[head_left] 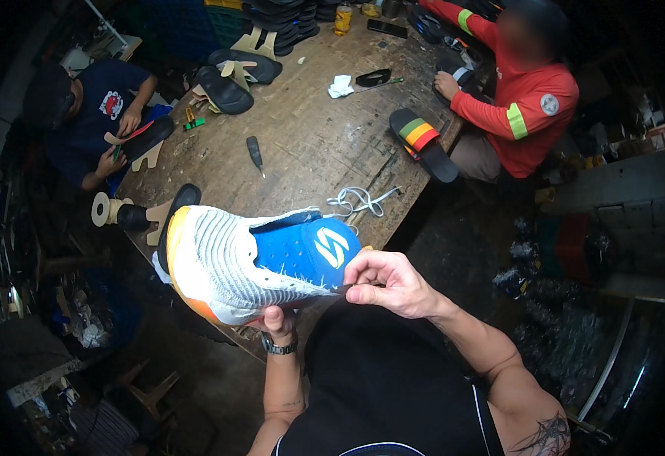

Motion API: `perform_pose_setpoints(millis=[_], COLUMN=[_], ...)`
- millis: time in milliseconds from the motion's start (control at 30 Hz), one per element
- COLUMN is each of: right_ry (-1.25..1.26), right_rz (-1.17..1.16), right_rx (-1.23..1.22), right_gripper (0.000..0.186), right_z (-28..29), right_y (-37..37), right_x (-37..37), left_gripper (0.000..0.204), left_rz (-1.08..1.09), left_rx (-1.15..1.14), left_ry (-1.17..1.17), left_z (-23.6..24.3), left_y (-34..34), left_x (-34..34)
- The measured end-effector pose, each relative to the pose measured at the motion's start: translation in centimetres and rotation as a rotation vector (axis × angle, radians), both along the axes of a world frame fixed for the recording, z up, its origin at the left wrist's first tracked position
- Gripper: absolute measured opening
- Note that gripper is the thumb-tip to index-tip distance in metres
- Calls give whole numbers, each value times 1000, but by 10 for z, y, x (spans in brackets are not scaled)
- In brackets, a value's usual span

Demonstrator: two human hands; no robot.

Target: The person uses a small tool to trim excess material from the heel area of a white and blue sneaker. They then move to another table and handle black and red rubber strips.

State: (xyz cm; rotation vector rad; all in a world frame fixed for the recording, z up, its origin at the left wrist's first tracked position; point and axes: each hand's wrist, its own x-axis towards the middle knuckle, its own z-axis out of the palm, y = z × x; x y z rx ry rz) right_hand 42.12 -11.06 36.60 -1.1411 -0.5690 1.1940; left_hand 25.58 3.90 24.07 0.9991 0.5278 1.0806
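Right hand (389, 285) pinches the frayed edge of a ribbed white shoe (222, 243). Left hand (277, 322), partly hidden, grips its near side.

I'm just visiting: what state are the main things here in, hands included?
White-and-orange shoe: opened up, edge frayed, blue insole exposed.
Left hand: holding the shoe, fingers mostly hidden.
Right hand: pinching the shoe's opened edge.
White lace: loose, looped.
Spool: cord wound on.
Striped slide: strap in place.
Pointed tool: lying unheld.
Table: worn, stained.
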Motion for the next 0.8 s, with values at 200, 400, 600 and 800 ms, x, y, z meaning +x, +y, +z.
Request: perform_pose_setpoints(millis=[200,400,600,800], right_ry=[-12,-31,-96,-179], right_rz=[20,43,56,24], right_rx=[16,-4,-20,-7], right_gripper=[22,28,23,20], right_z=[0,1,4,4], right_y=[0,-3,-1,-2], right_x=[0,5,6,2], left_gripper=[98,99,102,102], left_rz=[156,1,7,69], left_rx=[140,-2,66,75], left_ry=[-3,-31,-5,-23], left_z=[-6,-23,-34,-38], left_y=[2,8,10,8], left_x=[4,-12,-20,-18])
